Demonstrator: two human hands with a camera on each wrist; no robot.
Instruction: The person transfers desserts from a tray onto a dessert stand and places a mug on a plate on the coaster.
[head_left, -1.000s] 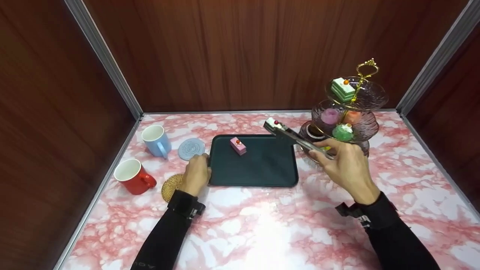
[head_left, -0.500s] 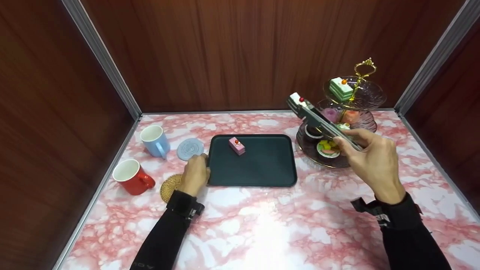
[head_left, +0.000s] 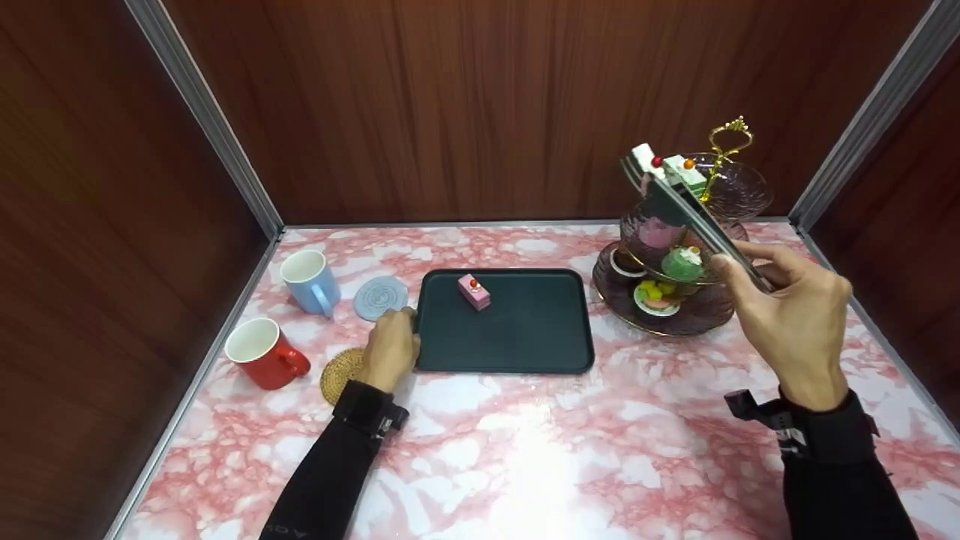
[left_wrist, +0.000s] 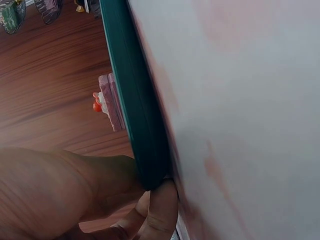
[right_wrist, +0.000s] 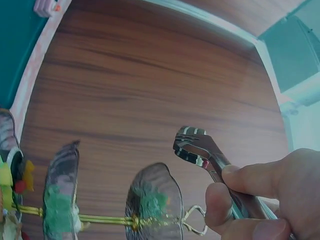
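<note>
My right hand grips metal food tongs between thumb and fingers. Caught in the tongs' tips is a small slice of cake with a white top and a red cherry. In the head view it overlaps the top tier of a three-tier dessert stand, just left of a green layered cake. With thumb and fingers, my left hand holds the left edge of a dark green tray. A pink cake slice lies on that tray, near its back left.
A blue mug and a red mug stand at the left. Beside them lie a grey-blue coaster and a woven coaster. The lower tiers carry several more treats, including a green dessert. Wooden walls enclose the table.
My right hand has carried the tongs and cake slice up and right, from over the tray's back right corner to the stand's top tier. My left hand has stayed at the tray.
</note>
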